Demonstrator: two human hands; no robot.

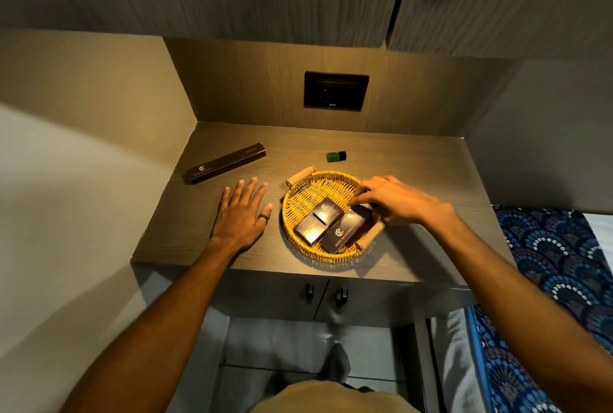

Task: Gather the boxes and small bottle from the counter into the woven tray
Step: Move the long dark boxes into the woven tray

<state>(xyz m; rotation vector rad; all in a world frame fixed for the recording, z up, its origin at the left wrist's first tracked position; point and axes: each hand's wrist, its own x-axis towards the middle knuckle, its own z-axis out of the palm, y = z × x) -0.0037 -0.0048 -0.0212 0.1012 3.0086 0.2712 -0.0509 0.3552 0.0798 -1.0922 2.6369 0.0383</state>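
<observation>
My left hand (241, 213) lies flat and open on the surface (414, 160), just left of the woven tray (300, 195). The tray sits near the front edge, with three dark boxes (326, 213) inside. My right hand's (398, 198) grip pinches the far end of the rightmost box (345, 230). Farther back lie the small green bottle (336, 156) and, toward the left edge, a long dark box (226, 163).
</observation>
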